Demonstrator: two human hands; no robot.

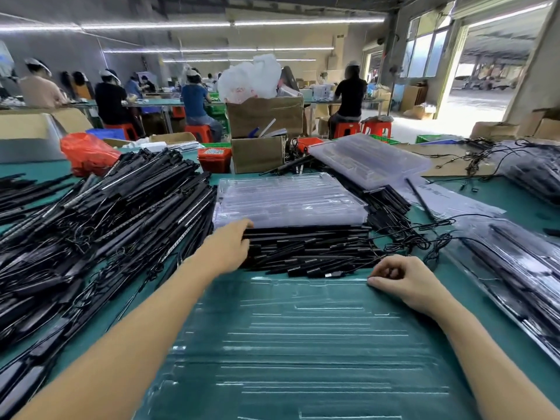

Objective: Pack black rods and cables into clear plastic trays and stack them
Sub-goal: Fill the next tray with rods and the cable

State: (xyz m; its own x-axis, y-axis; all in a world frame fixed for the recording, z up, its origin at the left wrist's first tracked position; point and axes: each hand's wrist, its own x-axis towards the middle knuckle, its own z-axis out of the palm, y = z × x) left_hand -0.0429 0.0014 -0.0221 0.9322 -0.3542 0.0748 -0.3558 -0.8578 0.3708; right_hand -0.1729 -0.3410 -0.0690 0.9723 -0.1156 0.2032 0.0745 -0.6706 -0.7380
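At the far left, 1 large heap of black rods [100, 213] and thin cables lay on the green table [515, 195], too tangled to count piece by piece. Behind it sat 1 red plastic bag [88, 153] and 1 small red bin [214, 159], with 2 stacked cardboard boxes [263, 134] just to the bin's right.

In the middle, 1 lower pile of rods [309, 250] lay crosswise, and 1 stack of clear trays [288, 201] rested on top of it. In front of that pile, nearest the person, 1 empty clear tray [303, 344] lay flat on the table.

The left hand [230, 247] reached to the left end of the middle pile, just under the corner of the tray stack. Its fingers were curled around the rod ends, though how many rods it grasped could not be told.

The right hand [403, 280] rested on the far right corner of the empty tray. Its fingers were curled in loosely, and the fingertips and thumb seemed to pinch the tray's rim, close to the cable ends spilling from the pile.

Further right, 1 more stack of clear trays [369, 165] sat tilted at the back. 1 filled tray [515, 268] with rods inside lay along the right edge, and 1 other filled one [533, 171] lay behind it. Loose cables [424, 237] trailed between the middle pile and the filled tray.
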